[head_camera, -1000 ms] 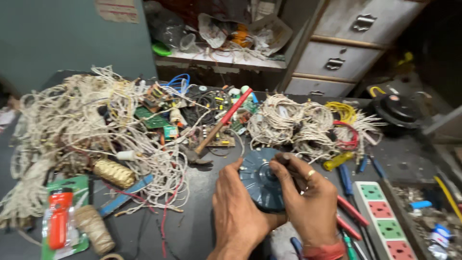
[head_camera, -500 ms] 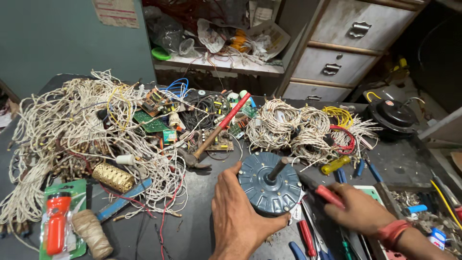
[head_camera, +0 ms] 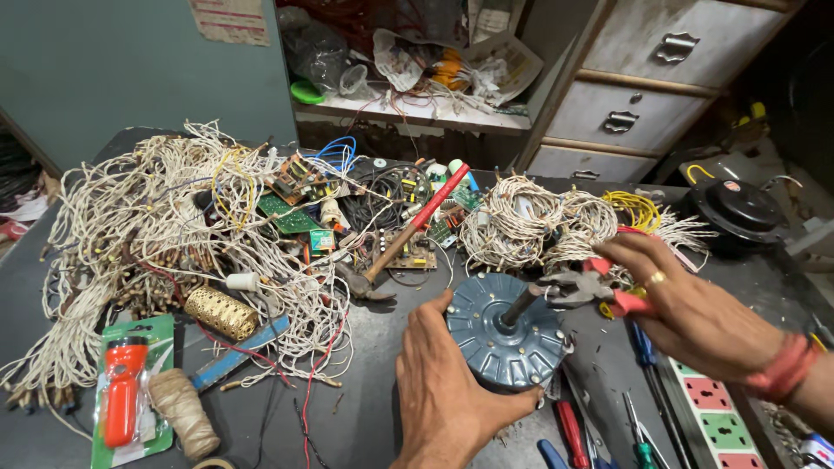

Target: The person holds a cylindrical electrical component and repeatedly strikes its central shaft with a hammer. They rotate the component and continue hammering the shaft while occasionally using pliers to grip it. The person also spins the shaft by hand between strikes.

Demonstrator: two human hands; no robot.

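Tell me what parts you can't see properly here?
- Head view: the pliers handles are hidden inside the right hand.
- The round blue motor has its near left side covered by the left hand.
- The screwdrivers are cut off by the bottom edge.

The left hand (head_camera: 452, 391) covers the near left side of the blue motor (head_camera: 508, 334), and its wrist runs off the bottom edge. The pliers' (head_camera: 578, 287) handles vanish inside the right hand (head_camera: 686, 304). The screwdrivers (head_camera: 573, 434) and power strip (head_camera: 725, 417) are cut off below. The tangled wires (head_camera: 165, 234) bury part of the counter (head_camera: 365, 408).
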